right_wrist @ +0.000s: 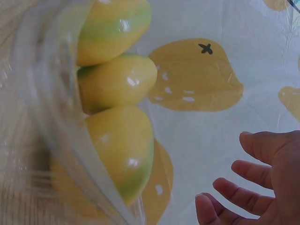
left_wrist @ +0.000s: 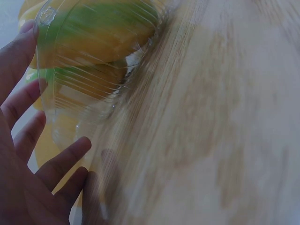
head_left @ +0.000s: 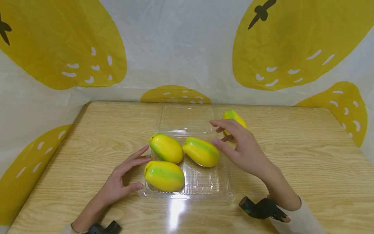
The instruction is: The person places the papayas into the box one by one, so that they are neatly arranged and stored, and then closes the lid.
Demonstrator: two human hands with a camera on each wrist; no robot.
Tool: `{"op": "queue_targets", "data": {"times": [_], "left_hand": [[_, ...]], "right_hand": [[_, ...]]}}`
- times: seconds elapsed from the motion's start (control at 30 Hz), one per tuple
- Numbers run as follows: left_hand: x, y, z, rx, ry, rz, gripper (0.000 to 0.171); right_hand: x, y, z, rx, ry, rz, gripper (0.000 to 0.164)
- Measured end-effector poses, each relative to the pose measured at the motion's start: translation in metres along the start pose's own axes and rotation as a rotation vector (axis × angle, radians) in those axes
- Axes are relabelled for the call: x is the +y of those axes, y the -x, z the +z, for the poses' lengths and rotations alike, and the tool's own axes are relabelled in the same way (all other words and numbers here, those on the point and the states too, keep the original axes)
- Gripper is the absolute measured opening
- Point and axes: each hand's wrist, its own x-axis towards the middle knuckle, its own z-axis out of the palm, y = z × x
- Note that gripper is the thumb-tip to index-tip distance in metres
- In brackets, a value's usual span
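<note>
My left hand (head_left: 117,182) is lying at nine o'clock of the clear plastic container (head_left: 201,183), its fingers spreading loosely along the edge and gripping nothing. My right hand (head_left: 245,149) is hovering between two and three o'clock, its fingers relaxed and released, the thumb pointing close to one yellow-green fruit (head_left: 201,152), which is sitting inside at one o'clock. A second fruit (head_left: 167,149) is sitting inside at ten, a third fruit (head_left: 164,176) at eight. The lid (head_left: 187,118) is lying open at twelve. Behind my right hand, a fourth fruit (head_left: 237,119) is resting on the desk (head_left: 292,146), partly hidden.
</note>
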Motion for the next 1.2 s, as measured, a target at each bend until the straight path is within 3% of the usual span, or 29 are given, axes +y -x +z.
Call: {"op": "queue_targets", "data": {"times": [0.3,0.67,1.2], "left_hand": [[0.011,-0.005,0.0,-0.001,0.001,0.004,0.055],[0.003,-0.001,-0.001,-0.001,0.002,-0.001,0.058],[0.012,-0.006,0.0,-0.005,0.008,-0.006,0.062]], "right_hand": [[0.013,0.002,-0.017,0.098,0.008,0.047,0.047],[0.035,0.002,-0.034,0.209,0.003,0.175,0.043],[0.071,0.007,-0.038,0.198,0.058,0.371,0.042]]}}
